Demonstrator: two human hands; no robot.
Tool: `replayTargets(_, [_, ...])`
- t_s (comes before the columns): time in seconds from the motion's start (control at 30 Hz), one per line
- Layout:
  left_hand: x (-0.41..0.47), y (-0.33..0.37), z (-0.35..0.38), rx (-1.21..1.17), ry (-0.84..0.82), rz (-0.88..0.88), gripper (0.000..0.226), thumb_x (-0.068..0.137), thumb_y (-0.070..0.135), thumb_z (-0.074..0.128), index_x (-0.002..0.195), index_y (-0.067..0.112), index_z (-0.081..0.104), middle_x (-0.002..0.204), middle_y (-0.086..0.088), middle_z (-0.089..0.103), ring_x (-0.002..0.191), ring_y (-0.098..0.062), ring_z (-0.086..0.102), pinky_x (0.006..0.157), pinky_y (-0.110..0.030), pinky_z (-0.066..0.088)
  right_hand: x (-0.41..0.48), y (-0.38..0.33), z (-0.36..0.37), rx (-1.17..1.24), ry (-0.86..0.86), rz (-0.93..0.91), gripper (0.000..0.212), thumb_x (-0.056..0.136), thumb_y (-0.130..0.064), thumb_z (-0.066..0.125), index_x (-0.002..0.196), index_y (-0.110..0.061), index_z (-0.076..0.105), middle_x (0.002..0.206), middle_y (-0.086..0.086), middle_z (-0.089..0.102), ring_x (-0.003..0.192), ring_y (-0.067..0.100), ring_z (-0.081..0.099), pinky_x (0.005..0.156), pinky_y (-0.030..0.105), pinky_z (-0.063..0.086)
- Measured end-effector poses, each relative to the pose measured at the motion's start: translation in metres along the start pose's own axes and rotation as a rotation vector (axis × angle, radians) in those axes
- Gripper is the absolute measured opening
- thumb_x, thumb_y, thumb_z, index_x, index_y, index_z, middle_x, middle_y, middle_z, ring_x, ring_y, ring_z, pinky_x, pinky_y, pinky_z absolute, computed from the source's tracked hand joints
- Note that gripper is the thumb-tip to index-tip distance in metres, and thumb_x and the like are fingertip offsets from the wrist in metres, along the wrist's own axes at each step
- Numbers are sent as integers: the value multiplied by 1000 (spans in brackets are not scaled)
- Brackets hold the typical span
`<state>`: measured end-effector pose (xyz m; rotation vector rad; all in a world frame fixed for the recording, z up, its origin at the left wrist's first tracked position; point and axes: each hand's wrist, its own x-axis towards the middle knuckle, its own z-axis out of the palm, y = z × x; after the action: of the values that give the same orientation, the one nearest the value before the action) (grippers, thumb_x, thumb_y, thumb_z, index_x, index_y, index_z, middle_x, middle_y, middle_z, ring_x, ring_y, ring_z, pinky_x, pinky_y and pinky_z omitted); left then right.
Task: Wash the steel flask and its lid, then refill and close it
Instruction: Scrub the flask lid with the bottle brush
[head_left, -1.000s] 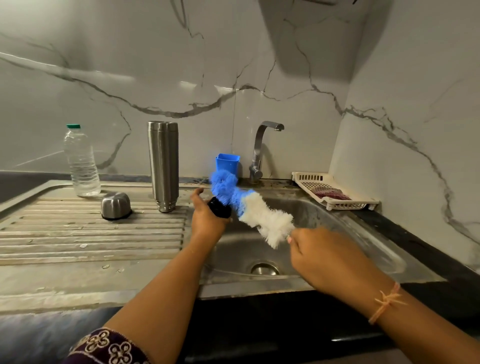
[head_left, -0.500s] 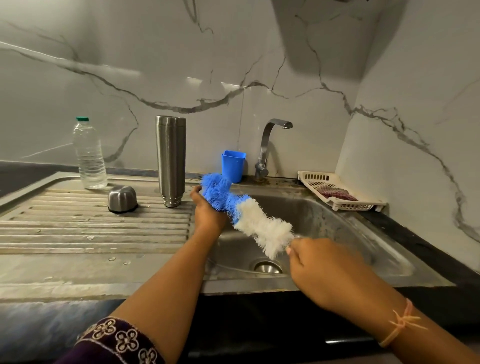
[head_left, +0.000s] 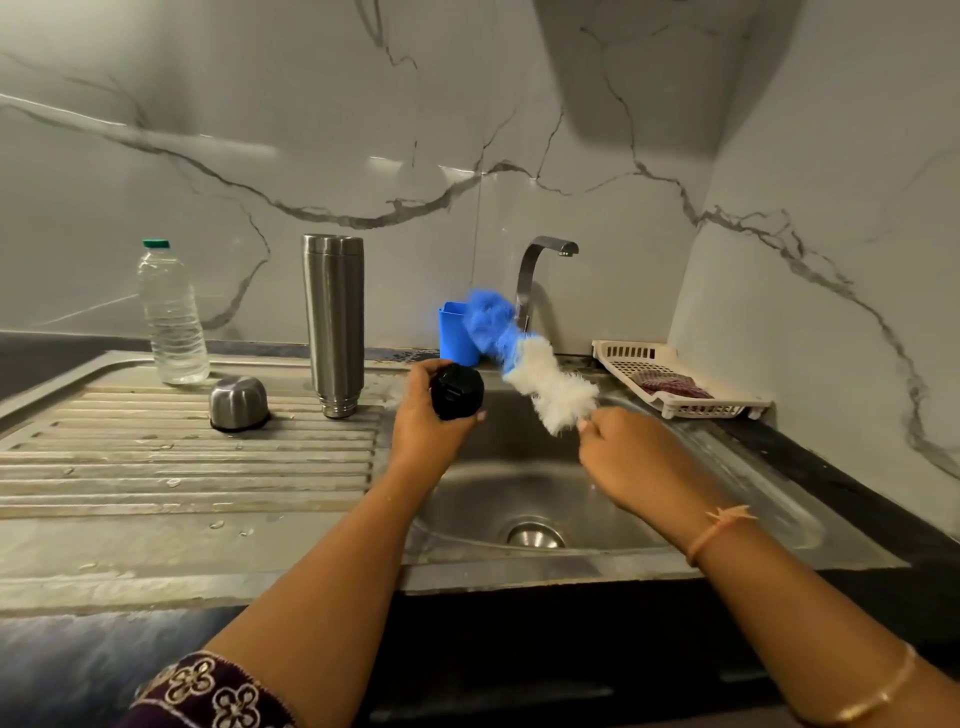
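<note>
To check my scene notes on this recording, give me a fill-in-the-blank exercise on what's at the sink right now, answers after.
The left hand grips a ___ stopper. The right hand holds a brush whose bristles are white near the hand and ___ at the tip. The steel flask stands on the drainboard, to the ___ of the sink. The plastic bottle has a ___ cap.
Missing words: black; blue; left; green.

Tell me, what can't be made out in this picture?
All head view.
Brush: handle hidden inside the right hand; blue tip blurred.
Steel flask: inside unseen, it stands mouth down.
Blue cup: contents behind its wall and the brush.
Black lid: underside covered by the left hand.
</note>
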<state>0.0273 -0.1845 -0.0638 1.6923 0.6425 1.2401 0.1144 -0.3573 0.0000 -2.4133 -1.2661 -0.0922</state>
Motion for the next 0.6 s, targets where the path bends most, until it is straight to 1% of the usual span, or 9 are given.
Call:
replayTargets(0.03, [0,-2,0,-56,-16,-5,61,71,-4,77,120,17,48,106,12,56,99,-11,58,77,-8,49,7,-1,3,33,41,5,21,100,-21,34,84,-16,48,71,-2,47,70,16,51,59,29,37])
replayTargets(0.07, [1,-2,1,-138,-40,-29,61,73,-9,73,121,18,48,109,9,56,98,-15,61,76,-15,54,14,-2,7,68,81,10,21,100,-22,34,85,-16,48,71,-2,46,73,19,51,62,30,37])
replayTargets(0.13, [1,-2,3,-304,-110,-124,63,78,-19,61,123,22,46,113,4,54,92,-21,65,68,-28,60,26,-6,14,140,132,29,23,100,-24,33,88,-15,50,71,-1,45,78,23,51,67,30,36])
replayTargets(0.2, [3,-4,6,-340,-159,-173,65,81,-23,54,124,25,43,113,1,52,87,-23,66,68,-31,60,40,-9,21,221,142,52,28,100,-25,33,94,-11,56,72,0,46,79,23,51,68,30,36])
replayTargets(0.27, [6,-8,8,-289,-190,-168,64,81,-21,55,126,21,38,111,-1,50,95,-22,61,84,-38,57,53,-12,29,287,133,80,30,99,-25,35,101,-7,59,82,5,52,82,24,50,70,31,35])
replayTargets(0.33, [10,-15,9,-165,-232,-169,69,77,-15,64,129,18,34,116,-4,49,112,-25,53,99,-44,48,62,-10,42,361,108,113,32,98,-24,36,105,-6,61,95,10,59,85,26,51,71,30,35])
replayTargets(0.4, [9,-17,8,-146,-277,-214,75,72,-7,74,128,22,34,121,-6,48,119,-27,49,103,-46,44,65,-5,54,417,69,146,32,97,-23,37,108,-6,62,102,12,61,87,27,52,71,30,35])
replayTargets(0.5, [7,-17,10,-214,-269,-260,67,69,7,82,122,20,42,118,-5,52,115,-27,53,95,-44,51,71,5,67,441,13,184,33,96,-22,39,110,-5,63,110,15,64,97,32,57,76,31,41])
replayTargets(0.6, [4,-12,12,-311,-262,-296,47,77,7,76,113,18,48,116,-12,55,101,-25,60,78,-34,57,74,12,65,431,46,198,33,96,-22,39,111,-5,63,110,16,63,90,29,54,74,31,37])
